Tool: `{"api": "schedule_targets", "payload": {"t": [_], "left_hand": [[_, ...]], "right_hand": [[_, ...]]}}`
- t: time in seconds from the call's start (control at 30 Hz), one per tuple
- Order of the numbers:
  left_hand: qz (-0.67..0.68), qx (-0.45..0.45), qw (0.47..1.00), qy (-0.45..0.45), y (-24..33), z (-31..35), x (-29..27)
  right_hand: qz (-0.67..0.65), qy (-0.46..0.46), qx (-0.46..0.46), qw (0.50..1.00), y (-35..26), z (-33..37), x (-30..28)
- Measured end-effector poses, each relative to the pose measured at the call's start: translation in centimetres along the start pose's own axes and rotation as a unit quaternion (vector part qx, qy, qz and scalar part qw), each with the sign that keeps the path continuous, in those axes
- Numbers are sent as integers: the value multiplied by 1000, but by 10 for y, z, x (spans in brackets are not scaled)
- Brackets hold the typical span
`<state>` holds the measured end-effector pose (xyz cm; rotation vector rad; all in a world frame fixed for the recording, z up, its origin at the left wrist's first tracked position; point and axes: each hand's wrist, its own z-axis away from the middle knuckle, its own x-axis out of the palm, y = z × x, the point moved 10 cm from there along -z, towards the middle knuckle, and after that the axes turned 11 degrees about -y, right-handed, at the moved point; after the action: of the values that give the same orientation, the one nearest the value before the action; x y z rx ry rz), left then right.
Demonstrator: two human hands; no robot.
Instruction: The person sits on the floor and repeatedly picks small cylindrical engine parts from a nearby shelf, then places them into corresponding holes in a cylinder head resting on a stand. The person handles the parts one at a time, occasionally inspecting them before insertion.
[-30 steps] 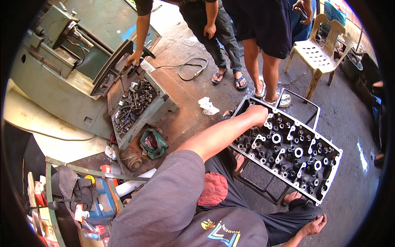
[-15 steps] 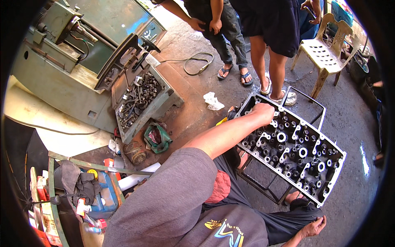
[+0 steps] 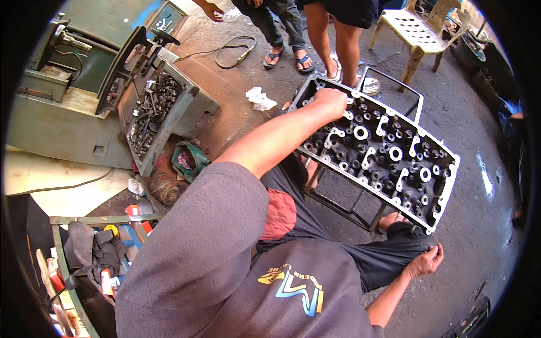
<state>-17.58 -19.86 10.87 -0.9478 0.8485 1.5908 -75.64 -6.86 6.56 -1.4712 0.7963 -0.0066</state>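
Note:
A long engine cylinder head [image 3: 389,163], dark inside with a pale machined rim, lies tilted across a black metal frame [image 3: 344,211] in front of me. Several round bores and valve springs show within it. My left hand [image 3: 331,103] is closed over its far left end, knuckles up; the fingertips and whatever they grip are hidden. My right hand [image 3: 425,262] rests by my right knee, against the black trousers [image 3: 394,256], below the casting's near right corner. Its thumb and fingers are curled together, and anything between them is too small to make out.
At the left, a metal tray [image 3: 181,107] of loose valves and parts adjoins a green machine [image 3: 56,132]. Two people stand at the far side, near a plastic chair [image 3: 414,36]. A cable [image 3: 236,52] and white crumpled plastic [image 3: 260,99] lie on the floor.
The whole view has shifted, so the scene sits further left and higher. My left hand stays at the same end of the cylinder head, and my right hand remains by the knee.

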Motion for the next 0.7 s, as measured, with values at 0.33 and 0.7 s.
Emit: {"api": "schedule_targets", "payload": {"t": [0.33, 0.7], "left_hand": [[651, 98, 753, 23, -93, 107, -48], [872, 87, 414, -245, 73, 249, 130]], "right_hand": [[-41, -8, -5, 999, 12, 1, -15], [50, -28, 17, 998, -34, 13, -24]]}}
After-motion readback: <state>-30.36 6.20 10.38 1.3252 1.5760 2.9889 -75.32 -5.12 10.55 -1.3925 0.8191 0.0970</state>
